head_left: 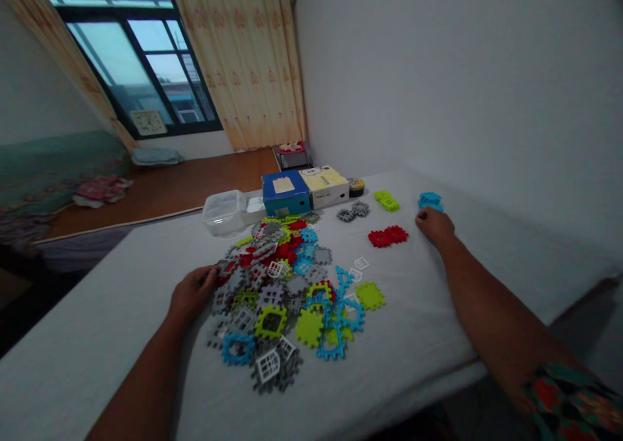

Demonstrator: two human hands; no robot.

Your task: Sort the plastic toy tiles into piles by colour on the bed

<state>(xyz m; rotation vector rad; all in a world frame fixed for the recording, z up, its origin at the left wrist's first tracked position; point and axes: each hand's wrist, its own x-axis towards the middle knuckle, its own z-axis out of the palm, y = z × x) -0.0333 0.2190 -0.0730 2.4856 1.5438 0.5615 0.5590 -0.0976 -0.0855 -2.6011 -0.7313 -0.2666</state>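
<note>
A heap of flat interlocking plastic tiles (282,292) in grey, red, blue and lime lies on the white-covered table (121,311). My left hand (192,293) rests at the heap's left edge, fingers curled against the tiles there. My right hand (435,224) reaches far right, fingers bent down beside a small stack of blue tiles (430,200), touching or nearly touching it. Sorted little stacks lie near it: red tiles (388,236), lime tiles (387,200) and grey tiles (354,211).
A clear plastic tub (224,212), a blue box (285,192), a white-yellow box (325,185) and a small round tin (356,186) stand at the table's far edge. A white wall runs along the right. Beyond are a wooden platform, curtains and a window.
</note>
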